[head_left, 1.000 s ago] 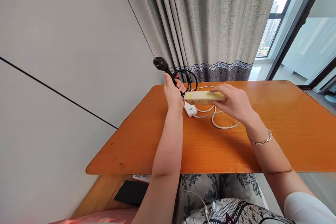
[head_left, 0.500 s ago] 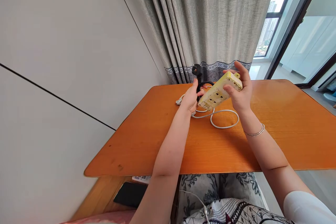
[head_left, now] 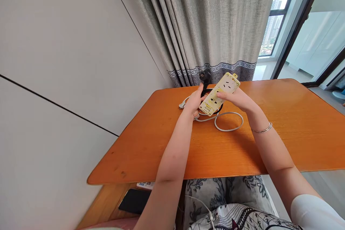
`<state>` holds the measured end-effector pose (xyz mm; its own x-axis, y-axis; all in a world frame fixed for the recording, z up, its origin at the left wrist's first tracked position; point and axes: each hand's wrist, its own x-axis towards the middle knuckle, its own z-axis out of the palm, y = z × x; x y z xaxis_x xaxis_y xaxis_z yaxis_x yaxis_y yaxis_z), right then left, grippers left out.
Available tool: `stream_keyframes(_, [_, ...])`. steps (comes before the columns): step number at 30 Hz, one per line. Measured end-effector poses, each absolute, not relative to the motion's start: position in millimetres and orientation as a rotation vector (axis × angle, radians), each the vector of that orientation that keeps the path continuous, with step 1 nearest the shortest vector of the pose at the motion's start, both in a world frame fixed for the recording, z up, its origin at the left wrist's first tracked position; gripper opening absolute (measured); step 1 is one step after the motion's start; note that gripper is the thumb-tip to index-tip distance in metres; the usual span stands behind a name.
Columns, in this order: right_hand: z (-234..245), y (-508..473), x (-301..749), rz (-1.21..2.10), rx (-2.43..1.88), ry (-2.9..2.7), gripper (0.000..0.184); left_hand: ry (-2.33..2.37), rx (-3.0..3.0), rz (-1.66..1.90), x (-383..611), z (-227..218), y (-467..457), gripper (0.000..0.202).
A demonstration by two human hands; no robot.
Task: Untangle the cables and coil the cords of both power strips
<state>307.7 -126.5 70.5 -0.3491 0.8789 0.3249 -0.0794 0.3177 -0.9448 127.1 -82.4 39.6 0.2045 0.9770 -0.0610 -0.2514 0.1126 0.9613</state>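
Observation:
Above the orange table, my right hand (head_left: 237, 97) grips a yellowed power strip (head_left: 219, 93), its thumb lying across the socket face and its other fingers hidden behind. The strip tilts, with its upper end to the right. My left hand (head_left: 194, 100) is closed around a black plug (head_left: 205, 76) and its black cord, close to the strip's lower end. The plug's head sticks up above the thumb. Below the hands, a white cable (head_left: 229, 129) lies looped on the table, with a whitish plug (head_left: 182, 105) at its left end.
The orange wooden table (head_left: 151, 140) reaches to a grey curtain (head_left: 215, 21) at the back. A white wall (head_left: 59, 61) stands on the left. A black phone-like slab (head_left: 134, 201) lies below the table's front edge. A glass door and window are at the right.
My right hand has closed further over the power strip, its thumb now across the sockets. The strip has turned its socket face more toward me and shifted slightly left. My left hand still holds the plug.

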Motion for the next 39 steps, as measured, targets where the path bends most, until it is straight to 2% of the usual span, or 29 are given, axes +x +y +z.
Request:
stream_keyframes(5, [69.2, -125.6, 310.3, 1.299, -0.78, -1.558, 0.052, 0.88, 1.007, 1.087, 131.0, 39.6, -83.3, 0.057])
stream_keyframes(12, [65.0, -126.7, 302.0, 1.305, -0.726, -1.391, 0.055, 0.829, 0.931, 0.996, 131.1, 44.0, -85.3, 0.055])
stream_keyframes(23, [59.7, -124.4, 302.3, 1.284, -0.862, -1.425, 0.06, 0.908, 0.89, 0.906, 138.0, 48.8, -96.1, 0.045])
stream_keyframes(32, [60.0, -116.3, 291.5, 1.301, -0.766, -1.084, 0.065, 0.688, 0.847, 1.071, 132.1, 55.7, -91.0, 0.052])
stream_keyframes(35, [58.4, -108.9, 296.6, 1.243, -0.71, -0.936, 0.065, 0.606, 0.849, 1.199, 135.5, 54.6, -93.1, 0.041])
stream_keyframes(38, [55.9, -101.2, 303.2, 1.156, -0.624, -0.831, 0.068, 0.485, 1.017, 1.249, 142.0, 48.9, -97.9, 0.018])
stream_keyframes(39, [55.1, -99.2, 304.7, 1.132, -0.6, -0.809, 0.068, 0.454, 1.092, 1.259, 144.6, 46.0, -99.3, 0.02])
